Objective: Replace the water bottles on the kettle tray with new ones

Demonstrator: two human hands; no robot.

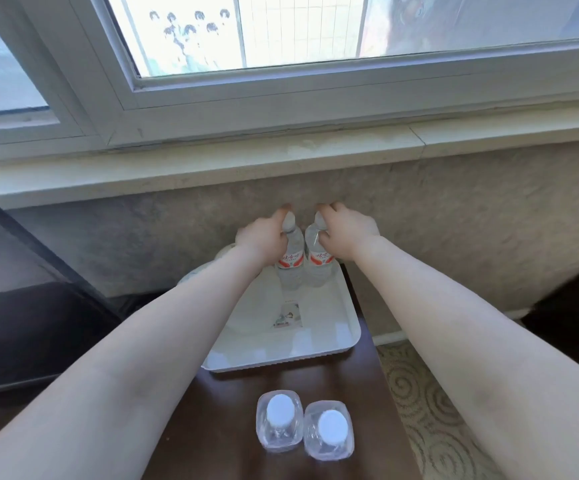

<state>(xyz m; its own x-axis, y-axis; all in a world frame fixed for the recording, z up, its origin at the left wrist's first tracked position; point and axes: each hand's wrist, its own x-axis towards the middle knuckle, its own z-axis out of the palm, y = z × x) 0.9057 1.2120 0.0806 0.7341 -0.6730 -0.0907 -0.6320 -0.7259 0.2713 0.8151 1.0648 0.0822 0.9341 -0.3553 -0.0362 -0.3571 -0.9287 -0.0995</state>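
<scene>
Two clear water bottles with red-and-white labels stand upright side by side at the far end of a white tray (315, 351). My left hand (263, 237) is closed around the neck of the left bottle (292, 268). My right hand (345, 233) is closed around the neck of the right bottle (318, 268). Both bottle bases still rest on the tray. Two more clear bottles with white caps, seen from above, stand on the dark wooden table near me: one on the left (279, 420) and one on the right (329, 429). My left forearm hides the tray's left part.
A small printed card (288, 315) lies in the middle of the tray. A grey wall and a window sill (211, 168) rise right behind the tray. A dark screen (21, 289) stands to the left. Patterned carpet (426, 410) lies to the right of the table.
</scene>
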